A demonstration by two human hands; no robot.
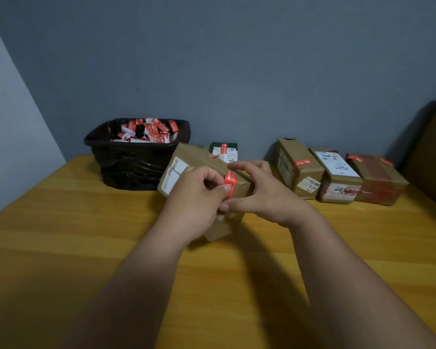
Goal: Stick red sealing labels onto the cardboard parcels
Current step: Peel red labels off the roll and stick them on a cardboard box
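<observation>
Where grey walls meet, yellow wooden table.

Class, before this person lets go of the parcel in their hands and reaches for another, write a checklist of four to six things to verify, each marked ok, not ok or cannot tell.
1. Red label wraps over the held parcel edge: ok.
2. Label pressed flat with no lifted corner: cannot tell, the left hand covers its lower end.
3. Right hand steadies the parcel while the left hand's thumb presses: ok.
4. Second label on the far edge stuck flat: not ok, it looks wrinkled.
5. Free table space to set the parcel down: ok.
6. Three parcels in the right row already carry red labels: ok.
</observation>
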